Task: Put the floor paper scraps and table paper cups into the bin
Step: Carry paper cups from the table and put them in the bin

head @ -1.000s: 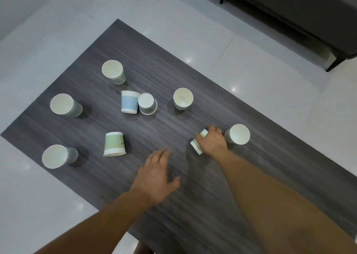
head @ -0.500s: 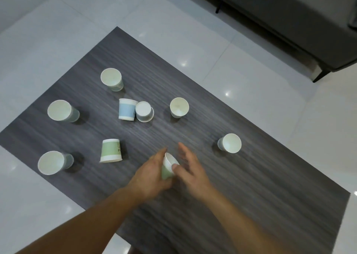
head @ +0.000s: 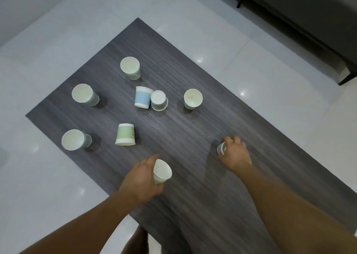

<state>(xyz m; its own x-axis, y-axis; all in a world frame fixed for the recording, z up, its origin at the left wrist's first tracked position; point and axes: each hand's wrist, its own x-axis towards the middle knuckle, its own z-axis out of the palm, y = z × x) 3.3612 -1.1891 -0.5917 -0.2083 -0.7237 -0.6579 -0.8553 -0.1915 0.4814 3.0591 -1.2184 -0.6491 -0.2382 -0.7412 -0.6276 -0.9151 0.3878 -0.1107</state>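
Note:
My left hand [head: 142, 178] holds a green paper cup [head: 161, 172] above the near part of the dark wooden table [head: 193, 130], its mouth tilted up to the right. My right hand [head: 234, 153] grips another cup [head: 221, 148] at the table's right, mostly hidden by my fingers. Several more cups stand on the table: upright ones [head: 130, 67], [head: 84, 94], [head: 193, 99], [head: 74, 139], an inverted blue cup [head: 142, 99], an inverted green cup [head: 126, 134] and a cup lying on its side [head: 158, 100]. No bin or paper scraps are in view.
Glossy white floor tiles [head: 48, 47] surround the table. A dark grey sofa [head: 309, 12] with black legs stands at the top right, beyond the table.
My right hand passed the first cup to my left hand, then reached right and took hold of the cup at the table's right. My left hand has drawn back a little with its cup.

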